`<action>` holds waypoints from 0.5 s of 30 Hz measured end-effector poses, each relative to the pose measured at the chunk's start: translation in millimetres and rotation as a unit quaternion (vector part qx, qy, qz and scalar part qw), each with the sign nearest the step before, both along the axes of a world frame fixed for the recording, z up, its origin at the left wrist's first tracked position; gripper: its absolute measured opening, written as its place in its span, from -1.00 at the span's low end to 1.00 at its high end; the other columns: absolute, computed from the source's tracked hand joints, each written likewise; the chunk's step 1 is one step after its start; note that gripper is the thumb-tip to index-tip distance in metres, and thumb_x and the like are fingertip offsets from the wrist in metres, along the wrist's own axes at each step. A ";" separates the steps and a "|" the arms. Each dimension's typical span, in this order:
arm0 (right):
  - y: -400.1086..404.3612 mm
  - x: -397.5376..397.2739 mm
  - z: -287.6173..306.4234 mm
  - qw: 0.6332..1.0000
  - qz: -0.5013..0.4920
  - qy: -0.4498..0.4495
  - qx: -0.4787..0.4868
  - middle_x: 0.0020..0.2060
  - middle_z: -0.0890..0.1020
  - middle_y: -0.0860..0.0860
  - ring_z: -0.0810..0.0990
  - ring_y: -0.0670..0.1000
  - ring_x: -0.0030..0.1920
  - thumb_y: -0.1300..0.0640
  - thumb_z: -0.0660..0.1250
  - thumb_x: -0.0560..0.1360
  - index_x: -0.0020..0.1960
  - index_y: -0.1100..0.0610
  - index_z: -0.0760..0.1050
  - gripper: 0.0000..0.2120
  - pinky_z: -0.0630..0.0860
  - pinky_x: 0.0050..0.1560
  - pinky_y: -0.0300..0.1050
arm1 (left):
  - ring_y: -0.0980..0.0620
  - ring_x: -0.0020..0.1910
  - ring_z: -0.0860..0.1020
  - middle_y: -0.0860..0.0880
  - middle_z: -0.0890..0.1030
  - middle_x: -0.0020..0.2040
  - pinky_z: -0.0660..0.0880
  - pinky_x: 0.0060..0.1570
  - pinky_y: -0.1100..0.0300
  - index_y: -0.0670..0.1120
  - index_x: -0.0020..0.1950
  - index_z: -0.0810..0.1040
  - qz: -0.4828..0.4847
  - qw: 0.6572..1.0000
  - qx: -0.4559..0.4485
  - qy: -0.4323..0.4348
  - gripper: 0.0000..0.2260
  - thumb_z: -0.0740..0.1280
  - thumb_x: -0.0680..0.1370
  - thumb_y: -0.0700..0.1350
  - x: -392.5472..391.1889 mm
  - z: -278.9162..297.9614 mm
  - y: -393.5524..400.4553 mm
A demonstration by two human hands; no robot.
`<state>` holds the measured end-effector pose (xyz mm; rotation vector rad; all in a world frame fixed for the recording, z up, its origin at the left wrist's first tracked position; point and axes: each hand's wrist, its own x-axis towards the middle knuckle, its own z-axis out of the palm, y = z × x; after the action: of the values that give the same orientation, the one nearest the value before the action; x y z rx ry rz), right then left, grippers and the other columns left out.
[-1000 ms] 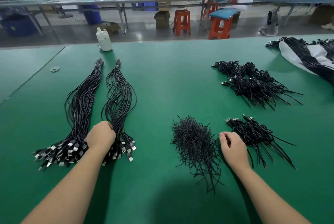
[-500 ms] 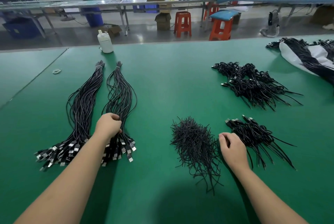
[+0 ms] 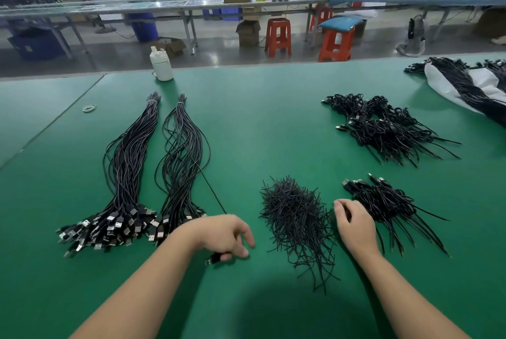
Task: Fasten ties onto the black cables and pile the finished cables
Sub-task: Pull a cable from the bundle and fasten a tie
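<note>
Left hand [image 3: 224, 237] pinches one thin black cable [image 3: 212, 193] by its plug; right hand [image 3: 353, 225], fingers curled, rests beside wiry ties [image 3: 295, 215] on matte green table [image 3: 260, 125].

2 long bundles of black cables [image 3: 131, 171] lie side by side at left, banded at the far tips, plugs fanned toward the near edge. 1 single cable [image 3: 210, 188] runs from the right bundle. A heap of black ties [image 3: 295, 215] sits mid-table; tied cables form 2 piles, near [image 3: 388, 204] and far [image 3: 383, 125].
</note>
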<state>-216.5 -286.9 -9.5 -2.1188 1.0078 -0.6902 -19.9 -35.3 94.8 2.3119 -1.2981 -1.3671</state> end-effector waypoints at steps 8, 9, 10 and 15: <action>41.7 9.6 40.9 0.988 0.059 -0.021 -0.139 0.00 0.61 -0.02 0.54 -0.10 0.00 0.28 0.28 0.56 0.14 0.16 0.59 -0.81 0.53 0.10 -0.15 | 0.19 -0.39 0.50 0.06 0.71 -0.19 0.42 -0.35 0.30 0.00 0.11 0.62 0.051 0.988 -0.143 -0.001 -0.85 0.38 0.57 -0.18 -3.7 21.3 -7.1; 56.0 19.1 53.3 0.986 0.103 -0.033 -0.129 0.04 0.62 -0.06 0.55 -0.14 0.05 0.25 0.27 0.57 0.18 0.12 0.59 -0.77 0.49 0.16 -0.19 | 0.17 -0.41 0.46 0.04 0.71 -0.19 0.39 -0.37 0.31 -0.04 0.09 0.63 0.077 0.980 -0.176 0.060 -0.87 0.37 0.58 -0.20 -4.7 27.4 -7.7; 71.8 29.1 68.0 0.985 0.147 -0.042 -0.079 0.08 0.63 -0.13 0.54 -0.21 0.10 0.16 0.23 0.59 0.23 0.06 0.57 -0.74 0.43 0.20 -0.26 | 0.14 -0.41 0.43 0.01 0.70 -0.19 0.36 -0.39 0.30 -0.09 0.08 0.63 0.098 0.967 -0.208 0.109 -0.89 0.36 0.58 -0.22 -5.7 33.3 -9.1; 130.6 58.5 102.8 0.925 0.290 -0.099 0.222 -0.04 0.68 -0.07 0.60 -0.05 0.07 -0.12 0.02 0.64 0.00 0.03 0.60 -0.59 0.47 0.20 -0.06 | -0.03 -0.40 0.44 -0.22 0.51 -0.23 0.31 -0.40 0.13 -0.24 0.07 0.57 0.265 0.840 -0.367 0.298 -0.86 0.28 0.55 -0.32 -12.3 55.8 -21.4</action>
<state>-157.9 -156.3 93.3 -1.7628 0.3393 -0.3258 -32.3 -56.7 150.6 1.3886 -0.7038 -1.0043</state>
